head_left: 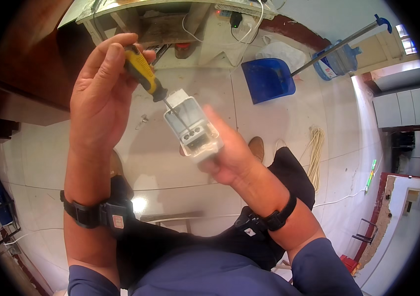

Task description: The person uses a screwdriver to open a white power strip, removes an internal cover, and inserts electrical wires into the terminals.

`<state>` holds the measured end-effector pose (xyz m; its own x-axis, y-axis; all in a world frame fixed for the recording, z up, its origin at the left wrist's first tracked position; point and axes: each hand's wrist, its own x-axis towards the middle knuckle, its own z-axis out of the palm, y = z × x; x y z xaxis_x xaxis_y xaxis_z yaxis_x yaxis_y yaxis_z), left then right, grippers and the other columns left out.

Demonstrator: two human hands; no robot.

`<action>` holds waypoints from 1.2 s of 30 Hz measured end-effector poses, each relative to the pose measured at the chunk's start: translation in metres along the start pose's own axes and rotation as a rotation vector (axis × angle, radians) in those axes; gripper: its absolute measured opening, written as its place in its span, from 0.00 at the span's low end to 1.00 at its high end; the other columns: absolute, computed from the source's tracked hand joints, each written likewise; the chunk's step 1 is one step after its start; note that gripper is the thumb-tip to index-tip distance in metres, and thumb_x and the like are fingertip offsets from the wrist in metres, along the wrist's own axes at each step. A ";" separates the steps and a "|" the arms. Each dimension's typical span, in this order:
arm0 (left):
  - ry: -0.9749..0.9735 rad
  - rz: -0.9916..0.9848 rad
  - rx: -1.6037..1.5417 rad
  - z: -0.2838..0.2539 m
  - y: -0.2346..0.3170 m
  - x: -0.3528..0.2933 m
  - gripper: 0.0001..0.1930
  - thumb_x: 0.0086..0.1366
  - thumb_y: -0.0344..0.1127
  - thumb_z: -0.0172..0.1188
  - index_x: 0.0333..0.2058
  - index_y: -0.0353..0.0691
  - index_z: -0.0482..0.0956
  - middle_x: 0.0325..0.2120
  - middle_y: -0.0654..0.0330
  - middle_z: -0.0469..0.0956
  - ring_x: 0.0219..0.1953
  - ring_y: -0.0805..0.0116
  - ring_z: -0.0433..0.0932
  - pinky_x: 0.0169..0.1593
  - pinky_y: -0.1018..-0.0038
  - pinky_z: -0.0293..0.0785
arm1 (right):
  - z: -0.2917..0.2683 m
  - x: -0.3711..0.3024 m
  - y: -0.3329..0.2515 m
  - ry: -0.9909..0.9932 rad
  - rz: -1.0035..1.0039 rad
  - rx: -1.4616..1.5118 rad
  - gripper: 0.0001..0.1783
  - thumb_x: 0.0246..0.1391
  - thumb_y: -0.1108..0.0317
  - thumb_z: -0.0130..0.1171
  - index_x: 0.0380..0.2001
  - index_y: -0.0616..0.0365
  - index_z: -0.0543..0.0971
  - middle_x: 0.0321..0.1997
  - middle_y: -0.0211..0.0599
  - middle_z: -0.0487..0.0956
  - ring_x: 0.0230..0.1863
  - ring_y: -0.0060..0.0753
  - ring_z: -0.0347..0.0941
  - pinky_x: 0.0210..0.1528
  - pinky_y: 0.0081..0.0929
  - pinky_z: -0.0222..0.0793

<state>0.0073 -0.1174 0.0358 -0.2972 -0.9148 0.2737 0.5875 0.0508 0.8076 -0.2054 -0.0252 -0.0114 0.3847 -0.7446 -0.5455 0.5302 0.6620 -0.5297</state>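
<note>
A screwdriver (142, 72) with a yellow and black handle is gripped near its butt end by the fingers of my left hand (100, 91). Its thin metal shaft slants down into a small white plastic electrical box (210, 140), where the tip is near a row of dark round holes. Whether the tip sits on a screw is too small to tell. My right hand (233, 152) holds the box from beneath and from its right side, tilted in mid-air above the floor. That hand's fingers are mostly hidden behind the box.
A wooden table (155, 27) stands ahead, with a power strip (227, 13) at its edge. To the right are a blue dustpan (269, 81), a water jug (338, 61) and a coiled cable (315, 158). A dark wooden cabinet (24, 98) stands at left.
</note>
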 end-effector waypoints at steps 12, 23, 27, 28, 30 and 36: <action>0.088 -0.063 0.010 0.016 0.006 -0.002 0.20 0.76 0.40 0.42 0.57 0.33 0.69 0.52 0.50 0.75 0.55 0.58 0.75 0.59 0.66 0.71 | -0.004 0.000 0.000 -0.067 0.022 0.018 0.28 0.68 0.41 0.38 0.51 0.53 0.74 0.34 0.36 0.81 0.28 0.23 0.78 0.13 0.15 0.59; 0.120 -0.053 0.003 0.018 0.004 -0.002 0.20 0.76 0.42 0.43 0.57 0.32 0.69 0.50 0.52 0.76 0.54 0.59 0.76 0.58 0.67 0.72 | -0.001 -0.001 -0.001 -0.007 0.019 0.005 0.28 0.68 0.41 0.39 0.50 0.53 0.74 0.35 0.35 0.81 0.29 0.23 0.78 0.14 0.15 0.60; 0.043 -0.023 0.040 0.002 0.003 -0.001 0.20 0.76 0.41 0.43 0.56 0.32 0.70 0.52 0.51 0.76 0.55 0.58 0.75 0.59 0.66 0.72 | -0.004 -0.001 -0.002 -0.084 0.027 0.026 0.28 0.68 0.41 0.39 0.50 0.53 0.75 0.34 0.35 0.81 0.29 0.24 0.78 0.15 0.16 0.61; 0.043 -0.024 0.039 0.004 0.004 -0.001 0.20 0.76 0.41 0.43 0.56 0.32 0.70 0.52 0.51 0.76 0.55 0.58 0.75 0.59 0.66 0.72 | -0.002 -0.001 -0.002 -0.053 0.022 0.018 0.28 0.68 0.41 0.39 0.50 0.53 0.75 0.34 0.34 0.81 0.29 0.24 0.78 0.15 0.16 0.62; 0.071 -0.061 0.004 0.014 0.008 -0.001 0.20 0.75 0.39 0.42 0.56 0.32 0.70 0.54 0.49 0.75 0.56 0.57 0.74 0.59 0.66 0.71 | 0.000 -0.001 -0.001 -0.024 0.018 0.011 0.28 0.68 0.41 0.39 0.50 0.53 0.75 0.34 0.34 0.81 0.29 0.24 0.78 0.16 0.16 0.62; 0.033 -0.018 0.023 0.012 0.008 0.000 0.20 0.74 0.39 0.42 0.57 0.31 0.69 0.53 0.48 0.75 0.57 0.55 0.74 0.59 0.65 0.71 | -0.003 0.000 -0.001 -0.040 0.029 0.011 0.29 0.68 0.40 0.38 0.50 0.53 0.74 0.34 0.36 0.81 0.28 0.23 0.78 0.14 0.15 0.59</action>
<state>0.0033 -0.1121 0.0483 -0.2821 -0.9284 0.2420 0.5645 0.0433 0.8243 -0.2081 -0.0254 -0.0126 0.4300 -0.7281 -0.5338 0.5266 0.6825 -0.5068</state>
